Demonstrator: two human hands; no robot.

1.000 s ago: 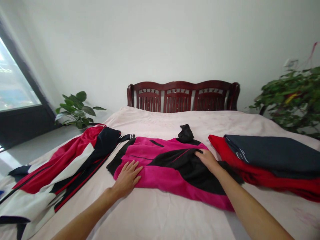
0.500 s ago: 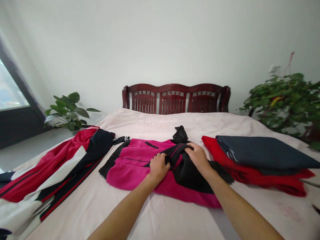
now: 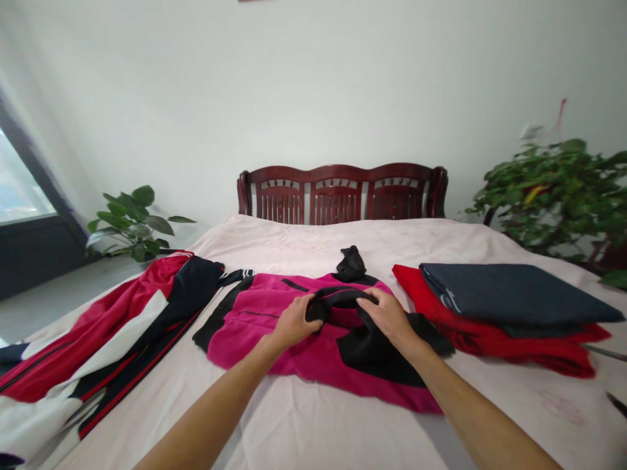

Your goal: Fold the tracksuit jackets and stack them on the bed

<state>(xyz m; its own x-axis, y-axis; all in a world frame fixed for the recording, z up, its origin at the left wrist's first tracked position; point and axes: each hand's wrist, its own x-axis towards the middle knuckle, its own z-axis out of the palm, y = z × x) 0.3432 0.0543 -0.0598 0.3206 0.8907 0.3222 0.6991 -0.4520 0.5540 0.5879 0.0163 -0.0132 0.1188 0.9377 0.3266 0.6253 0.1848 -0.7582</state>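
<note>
A magenta and black jacket (image 3: 245, 333) lies spread on the bed in front of me, its black hem end to the left. My left hand (image 3: 296, 321) pinches the left end of a black band edged with magenta piping, which looks like the collar (image 3: 340, 299). The other end of that band is gripped by my right hand (image 3: 385, 316), so it arches slightly raised between them. Beneath my right hand a black sleeve part (image 3: 372, 352) is bunched. A black cuff (image 3: 351, 262) sticks out past the jacket's far side.
On the right, a folded dark blue garment (image 3: 514, 294) rests on a folded red one (image 3: 529, 352). Red, white and navy clothes (image 3: 137, 307) lie at the left. Beyond the pink sheet (image 3: 294, 245) stands a wooden headboard (image 3: 337, 196), with plants on both sides.
My left hand has shifted left and slightly up, turning its grip on the band. The black band is now stretched wider and arched between my hands. The right hand stays almost in place.
</note>
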